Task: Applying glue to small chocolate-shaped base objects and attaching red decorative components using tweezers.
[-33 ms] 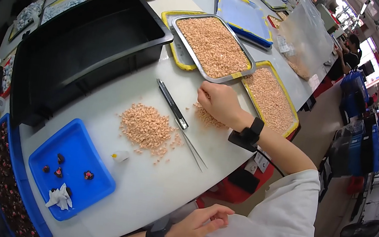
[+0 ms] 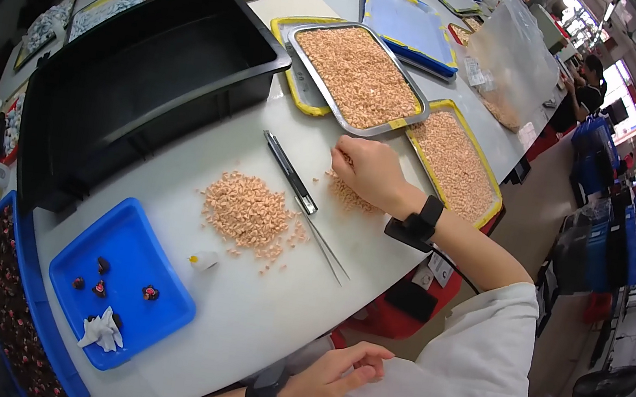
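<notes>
The pile of small pieces (image 2: 250,213) lies mid-surface (image 2: 249,328): to its left and behind it stands the deep bin (image 2: 146,82), and nearer the person on its left lies the shallow tray (image 2: 151,322). Right of the pile lie the tweezers (image 2: 301,200), and beyond them the right hand (image 2: 371,175) rests on a smaller scatter of pieces (image 2: 351,197). Behind that hand sits the metal tray (image 2: 357,77), filled with pieces, while the left hand (image 2: 333,375) lies well in front of the pile, off the surface's near edge.
</notes>
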`<action>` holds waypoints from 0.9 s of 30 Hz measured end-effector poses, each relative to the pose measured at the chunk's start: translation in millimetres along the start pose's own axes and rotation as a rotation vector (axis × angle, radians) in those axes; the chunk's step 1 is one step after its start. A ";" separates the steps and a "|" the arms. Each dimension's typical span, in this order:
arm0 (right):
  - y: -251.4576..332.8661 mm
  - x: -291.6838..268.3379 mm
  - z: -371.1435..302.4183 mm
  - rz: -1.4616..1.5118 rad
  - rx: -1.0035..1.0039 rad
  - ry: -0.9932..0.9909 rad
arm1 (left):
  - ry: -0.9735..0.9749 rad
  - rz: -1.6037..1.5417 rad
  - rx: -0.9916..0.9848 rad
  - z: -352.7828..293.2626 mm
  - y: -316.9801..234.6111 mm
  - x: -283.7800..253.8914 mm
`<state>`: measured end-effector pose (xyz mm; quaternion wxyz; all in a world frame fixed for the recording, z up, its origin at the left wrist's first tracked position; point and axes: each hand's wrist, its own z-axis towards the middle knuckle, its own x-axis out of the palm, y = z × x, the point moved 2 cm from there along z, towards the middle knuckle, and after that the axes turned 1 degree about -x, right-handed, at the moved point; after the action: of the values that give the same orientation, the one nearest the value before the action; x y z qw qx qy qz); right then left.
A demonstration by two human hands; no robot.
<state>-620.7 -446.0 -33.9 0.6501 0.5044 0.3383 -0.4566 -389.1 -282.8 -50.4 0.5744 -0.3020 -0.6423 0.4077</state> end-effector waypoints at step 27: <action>23.5 -0.7 -21.8 -0.340 -0.260 -0.141 | 0.053 0.044 0.042 -37.9 17.3 -4.4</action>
<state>-598.5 -423.1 -30.8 0.6454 0.3191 0.4280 -0.5463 -352.5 -271.5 -67.3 0.5884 -0.3145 -0.6113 0.4257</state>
